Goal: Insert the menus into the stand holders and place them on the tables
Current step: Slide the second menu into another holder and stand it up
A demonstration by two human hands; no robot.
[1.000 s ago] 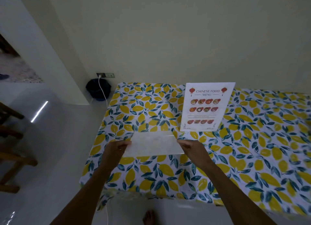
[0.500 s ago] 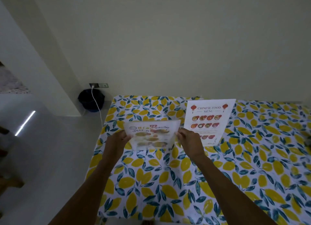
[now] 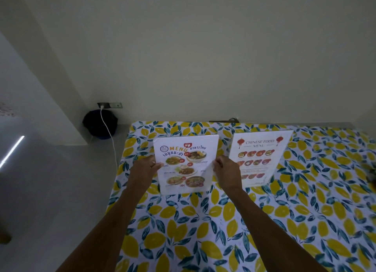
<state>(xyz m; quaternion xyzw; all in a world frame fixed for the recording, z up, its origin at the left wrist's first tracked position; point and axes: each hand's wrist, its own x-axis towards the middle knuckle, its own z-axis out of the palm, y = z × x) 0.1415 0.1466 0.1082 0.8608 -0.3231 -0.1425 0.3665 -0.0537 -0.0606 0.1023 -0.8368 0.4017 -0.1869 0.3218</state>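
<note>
A Thai food menu in its clear stand holder stands upright on the table with the lemon-print cloth, its printed face towards me. My left hand grips its left edge and my right hand grips its right edge. The holder's lower edge is at the cloth; contact is unclear. Right beside it a second stand holder with the Chinese food menu stands upright on the table, partly hidden by my right hand.
The table stands against a plain wall. To its left on the floor sits a dark round bin, with a white cable running down from a wall socket. The table's left edge falls to a grey floor.
The held menu went from lying flat and low near the table's front edge to standing upright with its face towards me, further back beside the Chinese menu. My view moved closer.
</note>
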